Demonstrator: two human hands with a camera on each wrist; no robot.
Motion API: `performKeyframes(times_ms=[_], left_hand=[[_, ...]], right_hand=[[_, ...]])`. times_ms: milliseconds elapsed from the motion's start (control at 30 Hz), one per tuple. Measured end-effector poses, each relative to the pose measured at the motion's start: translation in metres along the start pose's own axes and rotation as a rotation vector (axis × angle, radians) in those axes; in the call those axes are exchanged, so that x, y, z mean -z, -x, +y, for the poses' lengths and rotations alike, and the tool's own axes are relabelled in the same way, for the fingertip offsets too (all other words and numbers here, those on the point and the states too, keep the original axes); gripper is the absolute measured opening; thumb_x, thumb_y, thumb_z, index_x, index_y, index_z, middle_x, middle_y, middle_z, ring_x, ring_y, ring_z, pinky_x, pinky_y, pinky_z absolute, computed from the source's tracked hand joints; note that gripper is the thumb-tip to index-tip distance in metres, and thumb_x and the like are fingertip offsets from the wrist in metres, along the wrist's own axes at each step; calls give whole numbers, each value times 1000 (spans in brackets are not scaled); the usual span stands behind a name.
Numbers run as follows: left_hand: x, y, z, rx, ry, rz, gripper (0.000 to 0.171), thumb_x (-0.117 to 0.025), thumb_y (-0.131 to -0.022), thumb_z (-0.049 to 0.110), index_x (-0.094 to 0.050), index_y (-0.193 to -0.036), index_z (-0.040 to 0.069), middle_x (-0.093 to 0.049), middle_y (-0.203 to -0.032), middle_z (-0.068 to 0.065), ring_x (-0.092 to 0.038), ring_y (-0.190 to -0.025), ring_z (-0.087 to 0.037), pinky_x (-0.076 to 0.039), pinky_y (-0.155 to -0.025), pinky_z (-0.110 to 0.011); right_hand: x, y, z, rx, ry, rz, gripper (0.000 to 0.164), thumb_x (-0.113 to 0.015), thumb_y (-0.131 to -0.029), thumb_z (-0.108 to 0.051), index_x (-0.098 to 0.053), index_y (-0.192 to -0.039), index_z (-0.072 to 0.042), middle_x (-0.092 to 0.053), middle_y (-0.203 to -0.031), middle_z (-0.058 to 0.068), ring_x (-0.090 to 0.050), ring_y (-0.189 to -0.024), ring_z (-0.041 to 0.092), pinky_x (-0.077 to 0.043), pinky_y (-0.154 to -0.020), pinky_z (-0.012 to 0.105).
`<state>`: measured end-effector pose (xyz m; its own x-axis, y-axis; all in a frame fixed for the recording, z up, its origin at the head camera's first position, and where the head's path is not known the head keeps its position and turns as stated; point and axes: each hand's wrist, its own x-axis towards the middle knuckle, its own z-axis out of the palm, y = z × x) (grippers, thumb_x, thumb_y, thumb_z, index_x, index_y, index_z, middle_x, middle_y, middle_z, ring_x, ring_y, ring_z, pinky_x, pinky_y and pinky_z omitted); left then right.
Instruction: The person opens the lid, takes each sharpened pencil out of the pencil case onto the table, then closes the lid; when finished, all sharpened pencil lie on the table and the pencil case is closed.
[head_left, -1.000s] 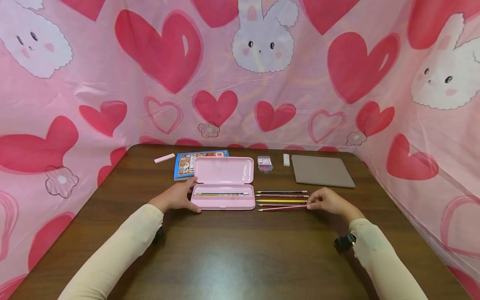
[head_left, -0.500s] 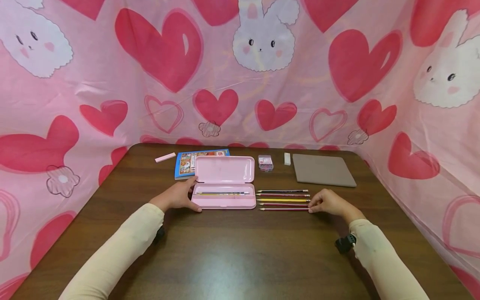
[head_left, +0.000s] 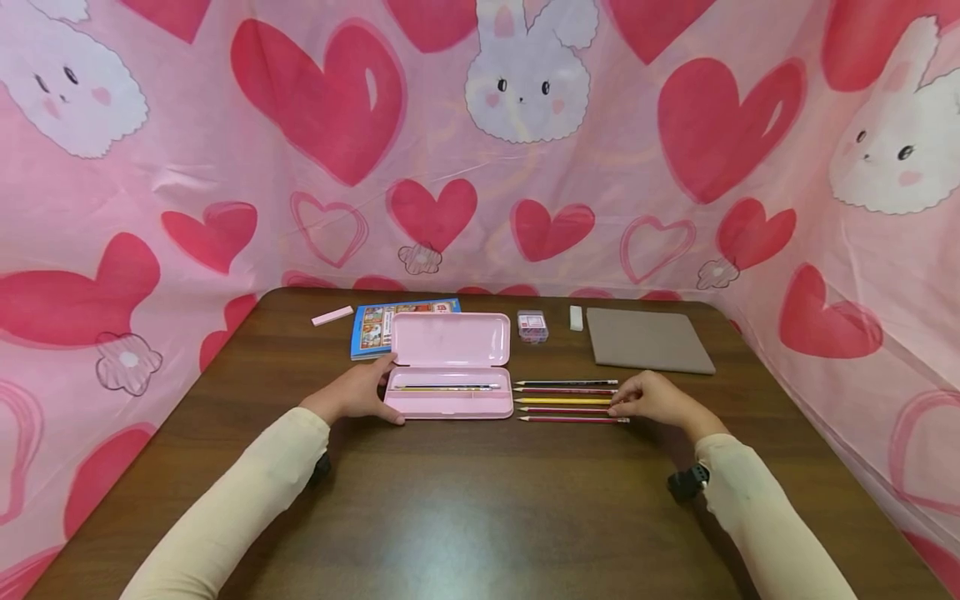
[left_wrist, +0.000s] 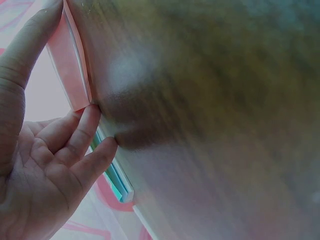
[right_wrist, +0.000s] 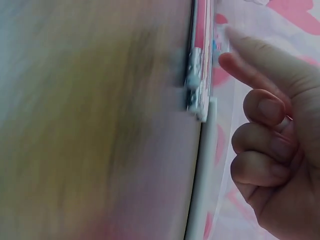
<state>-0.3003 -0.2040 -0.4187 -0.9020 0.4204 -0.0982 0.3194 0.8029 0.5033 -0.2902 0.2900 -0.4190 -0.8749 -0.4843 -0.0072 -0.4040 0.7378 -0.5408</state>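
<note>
A pink pencil case lies with its lid raised behind, and slim pencils sit in its back compartment. My left hand holds the case's left end, thumb at the front corner and fingers along the side; the left wrist view shows the thumb on the pink case. Right of the case, several pencils lie in a row, points to the left: a yellow pencil in the middle and a dark red pencil in front. Over their eraser ends is my right hand, thumb and forefinger extended, holding nothing.
Behind the case lie a blue picture-covered book and a pink strip. To the right stand a small clear box, a white block and a flat grey-brown slab. Patterned cloth surrounds the table.
The front pencil has swung level with the others and been let go by my right hand, which has risen slightly toward the pencils behind it. My left hand stays at the case.
</note>
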Motion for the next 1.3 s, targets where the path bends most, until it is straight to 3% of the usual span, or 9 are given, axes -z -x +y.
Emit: performKeyframes(times_ms=[267,467,733,833,967,1067,1300], left_hand=[[0,1,0,3,-1,4,112,-82,-61,48,-23,-142,-2,-52,-130,-20,-56,-111,-31,-42,-98,-49],[-1,1,-1,7,7,4,111,-82,-61,47,-24,-142,-2,-51,-132,-19,-56,-112,-30,-42,-98,-48],[-3,5,3,-16,16,-2,111,-80,-62,50,-23,-141,-4,-49,-132,-23,-56,-111,-33,-42,-98,-50],[-4,6,3,11,24,-12,111,-81,-63,49,-23,-142,-2,-49,-133,-21,-55,-113,-32,-41,-99,-50],[-4,6,1,42,35,-17,110,-82,-63,45,-22,-144,1,-48,-135,-18,-54,-115,-30,-40,-101,-49],[-3,5,3,29,27,-11,110,-82,-63,44,-22,-144,0,-50,-133,-18,-55,-113,-30,-41,-100,-49],[1,5,7,25,38,-7,110,-82,-63,44,-22,-144,0,-50,-133,-19,-55,-113,-30,-41,-100,-48]], right_hand=[[-10,-26,-18,59,-61,-3,19,-68,-83,-28,-73,-87,-10,-64,-71,-1,-39,-54,3,-36,-48,21],[-17,-55,-41,68,-88,-31,18,-68,-84,-25,-73,-88,-9,-69,-77,3,-44,-57,7,-40,-53,22],[-33,-91,-63,230,-51,-36,20,-67,-84,-32,-73,-85,-12,-69,-77,-3,-52,-64,6,-47,-59,23],[-39,-100,-70,280,-58,-42,21,-66,-85,-32,-72,-87,-12,-68,-75,-5,-51,-62,4,-46,-58,23],[-46,-111,-81,256,-52,-66,15,-65,-86,-21,-72,-91,-8,-69,-78,-2,-49,-61,4,-45,-58,23],[-51,-117,-85,228,-25,-71,13,-66,-86,-15,-72,-93,-7,-70,-82,1,-48,-61,5,-44,-57,22],[-56,-126,-92,153,30,-71,17,-70,-82,-20,-73,-94,-8,-71,-91,4,-50,-66,6,-45,-62,20]])
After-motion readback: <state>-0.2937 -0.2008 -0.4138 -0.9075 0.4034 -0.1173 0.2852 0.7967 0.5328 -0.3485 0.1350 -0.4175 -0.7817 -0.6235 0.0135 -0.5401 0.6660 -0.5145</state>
